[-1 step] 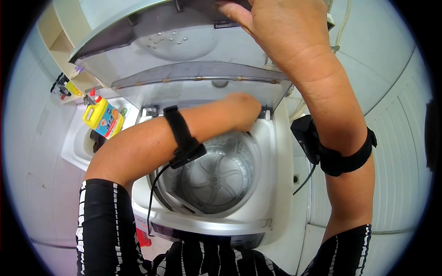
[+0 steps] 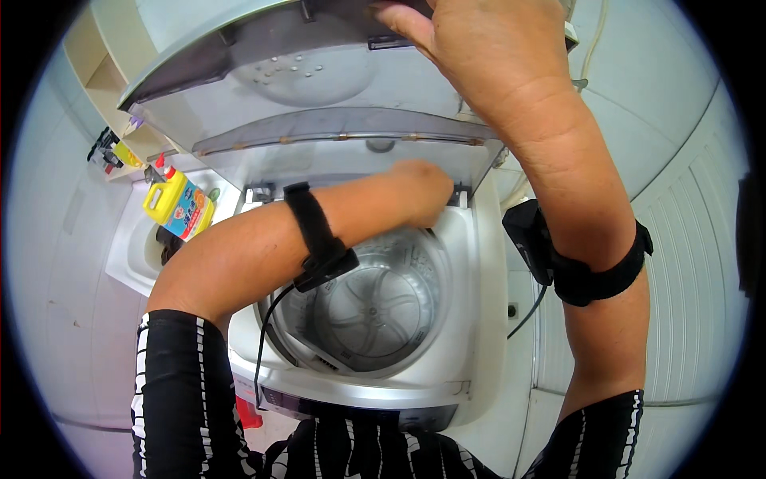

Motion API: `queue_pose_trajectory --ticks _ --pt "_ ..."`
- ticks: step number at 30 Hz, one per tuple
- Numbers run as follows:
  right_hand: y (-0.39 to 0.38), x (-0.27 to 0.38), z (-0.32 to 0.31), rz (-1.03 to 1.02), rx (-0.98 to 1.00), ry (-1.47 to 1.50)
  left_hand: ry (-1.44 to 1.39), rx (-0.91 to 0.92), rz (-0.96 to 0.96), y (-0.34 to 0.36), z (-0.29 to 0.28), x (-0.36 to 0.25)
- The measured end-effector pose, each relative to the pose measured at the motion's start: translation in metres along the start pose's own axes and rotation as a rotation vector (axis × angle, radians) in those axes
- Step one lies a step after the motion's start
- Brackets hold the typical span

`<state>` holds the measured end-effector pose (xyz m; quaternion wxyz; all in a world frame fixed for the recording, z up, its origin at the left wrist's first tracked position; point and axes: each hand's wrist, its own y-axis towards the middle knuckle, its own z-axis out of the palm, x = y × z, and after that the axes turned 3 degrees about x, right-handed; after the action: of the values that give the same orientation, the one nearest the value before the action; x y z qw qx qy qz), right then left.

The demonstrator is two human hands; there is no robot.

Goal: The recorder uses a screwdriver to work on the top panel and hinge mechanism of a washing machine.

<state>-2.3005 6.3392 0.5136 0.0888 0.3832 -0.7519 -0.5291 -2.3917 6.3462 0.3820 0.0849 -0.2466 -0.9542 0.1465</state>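
Observation:
A white top-loading washing machine [image 2: 456,335] stands in front of me with its folding grey translucent lid [image 2: 231,92] raised. Water drops cling to the lid's upper panel. My right hand [image 2: 499,48] holds the lid's top edge, thumb on the near face, the other fingers out of sight. Reaching across the opening, my left hand [image 2: 424,191] is at the back right of the machine's rim, by the lid hinge. It looks bent and slightly blurred; its fingers are hidden, so what they touch cannot be told. Below it, the metal drum [image 2: 373,311] shows a ribbed bottom and no laundry.
To the left, a yellow jug-shaped bottle [image 2: 179,203] with a red cap stands at a white sink [image 2: 128,259], with something dark in the basin. A beige shelf [image 2: 104,68] is above. Something red [image 2: 248,413] shows below the machine's front left. Thin cables hang from both forearm straps.

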Motion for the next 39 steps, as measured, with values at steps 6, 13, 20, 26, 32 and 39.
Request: queue_pose_trajectory --ticks 6,13,20,26,32,39 --pt "-0.002 -0.002 -0.001 0.009 -0.007 0.020 0.078 0.027 0.022 0.012 -0.002 -0.002" --pt "0.003 0.000 -0.006 0.023 0.075 0.012 -0.104 0.141 0.081 0.020 -0.016 0.017" --pt "-0.001 -0.009 0.008 -0.016 -0.002 0.026 -0.268 0.057 0.139 0.002 -0.014 0.029" --pt "0.003 -0.009 0.012 -0.011 0.012 0.027 -0.198 -0.010 -0.003 -0.012 -0.014 0.015" --pt "0.004 -0.006 0.009 -0.008 0.027 -0.045 -0.180 -0.010 0.004 -0.003 -0.009 0.015" --pt "0.004 -0.008 0.013 -0.010 0.021 -0.004 0.028 -0.009 0.009 0.008 -0.011 -0.010"
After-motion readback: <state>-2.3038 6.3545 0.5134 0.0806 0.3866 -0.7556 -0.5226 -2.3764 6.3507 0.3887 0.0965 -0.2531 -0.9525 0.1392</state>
